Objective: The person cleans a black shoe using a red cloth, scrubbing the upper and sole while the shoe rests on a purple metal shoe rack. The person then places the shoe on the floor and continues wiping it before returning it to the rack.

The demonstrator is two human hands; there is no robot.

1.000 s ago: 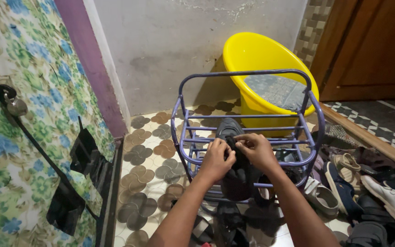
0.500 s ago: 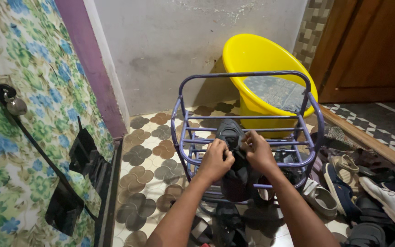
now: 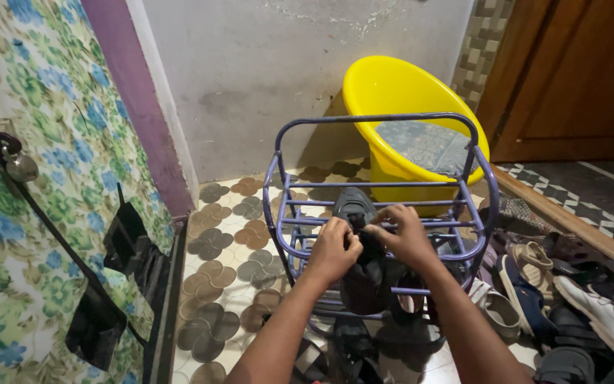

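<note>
Both hands sit slightly closer together than half a second ago, rest unchanged. Left hand [image 3: 334,247] and right hand [image 3: 401,235] are curled, fingertips pinching the top of the black shoe [image 3: 361,245] (laces probably, too small to tell). Shoe lies on the purple rack [image 3: 378,121]; yellow tub [image 3: 399,92] stands behind.

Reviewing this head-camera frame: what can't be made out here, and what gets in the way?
- Middle of the black lace-up shoe on the purple metal shoe rack: covered by the left hand and right hand.
- What the fingertips pinch: too small and dark to tell.
- Lower rack shelves: hidden by both forearms.
- Loose footwear pile on the floor: cut off by the right and bottom edges.
- Yellow plastic tub: base hidden behind the rack.
</note>
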